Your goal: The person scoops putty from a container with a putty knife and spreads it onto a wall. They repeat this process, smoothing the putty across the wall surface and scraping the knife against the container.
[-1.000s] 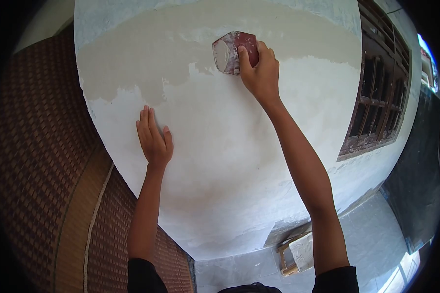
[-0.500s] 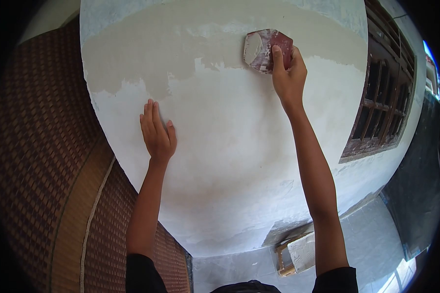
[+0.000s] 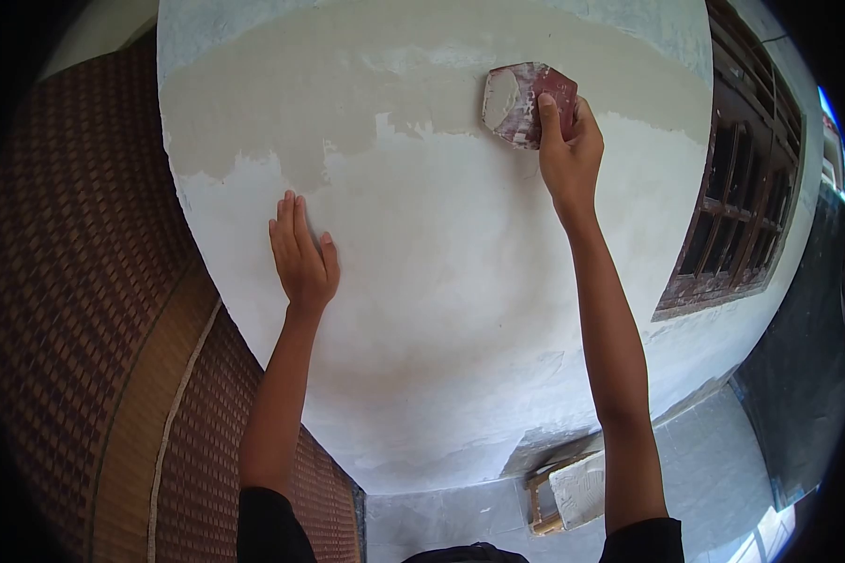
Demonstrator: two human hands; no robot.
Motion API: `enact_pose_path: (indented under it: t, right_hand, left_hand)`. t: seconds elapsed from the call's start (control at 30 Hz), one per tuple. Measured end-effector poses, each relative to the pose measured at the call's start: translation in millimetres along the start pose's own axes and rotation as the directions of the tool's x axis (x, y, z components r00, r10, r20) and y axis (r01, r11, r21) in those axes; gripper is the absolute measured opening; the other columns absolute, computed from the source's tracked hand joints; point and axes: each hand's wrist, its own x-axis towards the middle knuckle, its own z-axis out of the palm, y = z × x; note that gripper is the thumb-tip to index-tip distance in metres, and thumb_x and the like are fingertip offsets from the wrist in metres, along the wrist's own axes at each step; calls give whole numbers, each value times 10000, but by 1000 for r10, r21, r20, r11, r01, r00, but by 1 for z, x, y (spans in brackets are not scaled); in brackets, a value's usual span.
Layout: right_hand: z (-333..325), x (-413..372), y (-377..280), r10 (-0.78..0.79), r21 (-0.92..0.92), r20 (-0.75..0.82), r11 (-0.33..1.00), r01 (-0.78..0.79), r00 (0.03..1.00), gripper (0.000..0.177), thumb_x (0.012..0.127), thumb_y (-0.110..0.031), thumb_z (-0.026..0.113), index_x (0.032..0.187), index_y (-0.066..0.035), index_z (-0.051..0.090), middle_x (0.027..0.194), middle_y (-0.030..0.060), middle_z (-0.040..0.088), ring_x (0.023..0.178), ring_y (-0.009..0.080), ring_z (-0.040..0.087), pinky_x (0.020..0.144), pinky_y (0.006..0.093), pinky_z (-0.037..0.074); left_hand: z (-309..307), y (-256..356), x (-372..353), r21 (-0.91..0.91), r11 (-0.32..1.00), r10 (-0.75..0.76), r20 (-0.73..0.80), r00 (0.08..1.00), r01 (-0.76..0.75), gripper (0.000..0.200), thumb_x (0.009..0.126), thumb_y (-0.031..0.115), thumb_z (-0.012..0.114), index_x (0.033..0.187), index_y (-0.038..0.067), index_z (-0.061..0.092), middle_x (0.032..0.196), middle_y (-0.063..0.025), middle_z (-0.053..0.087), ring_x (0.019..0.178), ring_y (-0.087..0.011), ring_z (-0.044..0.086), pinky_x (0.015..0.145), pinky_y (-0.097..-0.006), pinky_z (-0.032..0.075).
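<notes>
Up at the wall, my right hand (image 3: pixel 571 155) grips a dark red putty scraper (image 3: pixel 558 94), thumb pressed on its near face. A pale lump of putty (image 3: pixel 503 97) sticks to the left part of the scraper, with smears beside it. The scraper's far side, and its contact with the wall, are hidden. Lower and to the left, my left hand (image 3: pixel 304 258) lies flat against the white wall (image 3: pixel 422 263), fingers stretched and thumb apart, holding nothing. A greyish band of putty (image 3: pixel 282 80) with a ragged lower edge runs across the wall above it.
A woven brown panel (image 3: pixel 75 216) stands along the left. On the right is a barred wooden window (image 3: pixel 737 188), with a dark sheet (image 3: pixel 798 347) beyond it. Below, a wooden stool (image 3: pixel 545 507) bearing a putty-covered board (image 3: pixel 580 488) stands on the grey tiled floor (image 3: pixel 441 521).
My right hand and the scraper have shifted a little right and slightly down across the wall. My left hand stays in the same place.
</notes>
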Motion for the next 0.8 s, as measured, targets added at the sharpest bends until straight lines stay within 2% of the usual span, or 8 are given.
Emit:
enact_pose_path:
  t: [0.07, 0.23, 0.37, 0.4, 0.47, 0.53, 0.6, 0.8]
  right_hand:
    - [13, 2, 6, -85, -208, 51, 974, 94, 995, 306, 986, -281, 620, 1029, 22, 635, 821, 156, 648, 718, 243, 623, 690, 363, 509]
    - [1, 4, 7, -64, -367, -33, 929, 47, 997, 297, 957, -274, 645, 976, 21, 640, 825, 174, 638, 710, 254, 627, 684, 385, 510]
    - [-9, 2, -4, 31, -145, -68, 989, -40, 997, 298, 974, -282, 634, 983, 16, 643, 809, 153, 627, 716, 207, 616, 677, 355, 498]
    - [-4, 2, -2, 32, -144, -67, 989, -41, 997, 298, 974, -282, 634, 983, 16, 643, 809, 153, 627, 716, 207, 616, 677, 355, 498]
    - [10, 6, 2, -125, -149, -7, 981, 122, 992, 308, 983, -293, 625, 1000, 13, 644, 801, 153, 618, 731, 220, 601, 695, 355, 489]
    - [13, 7, 4, -108, -176, 26, 978, 111, 994, 312, 971, -293, 637, 1015, 16, 644, 797, 160, 613, 742, 245, 592, 711, 365, 485]
    - [13, 10, 7, -184, -365, 19, 914, 178, 983, 305, 960, -282, 642, 1018, 18, 646, 809, 172, 623, 737, 270, 599, 710, 389, 495]
    - [-3, 10, 0, -45, -240, -26, 970, 37, 999, 295, 962, -277, 640, 1019, 12, 645, 867, 178, 632, 752, 261, 617, 699, 382, 503]
  left_hand:
    - [-1, -1, 0, 9, 1000, 1, 4, 1000, -1, 560, 998, 174, 433, 1501, -45, 323, 1555, -227, 346, 1456, -394, 314, 1185, -573, 212]
    - [-2, -2, 1, 5, 1000, 9, 8, 1000, -10, 561, 998, 176, 435, 1500, -50, 326, 1554, -231, 346, 1454, -396, 316, 1182, -567, 218]
    - [-1, -1, 1, 1, 1000, 3, -1, 1000, -3, 558, 1000, 183, 435, 1495, -53, 334, 1551, -233, 349, 1452, -395, 319, 1182, -566, 219]
    - [-1, -1, 1, 5, 1000, 2, -6, 1000, -2, 557, 1000, 185, 436, 1494, -54, 337, 1550, -234, 351, 1451, -394, 321, 1182, -565, 220]
    - [0, -2, 0, 8, 1000, 8, -7, 1000, -8, 557, 1000, 186, 436, 1492, -55, 340, 1549, -234, 353, 1450, -392, 323, 1182, -563, 221]
    - [-1, -3, 1, 4, 1000, 16, -9, 1000, -16, 554, 1001, 191, 431, 1490, -55, 346, 1547, -235, 356, 1446, -391, 329, 1182, -560, 222]
    - [-1, -2, 1, 5, 1000, 11, -12, 1000, -11, 553, 1006, 198, 425, 1490, -55, 345, 1548, -235, 355, 1446, -390, 329, 1182, -558, 222]
    - [0, -1, 0, 8, 1000, 2, -10, 1000, -2, 551, 1021, 224, 407, 1491, -58, 341, 1549, -235, 351, 1446, -386, 328, 1179, -561, 223]
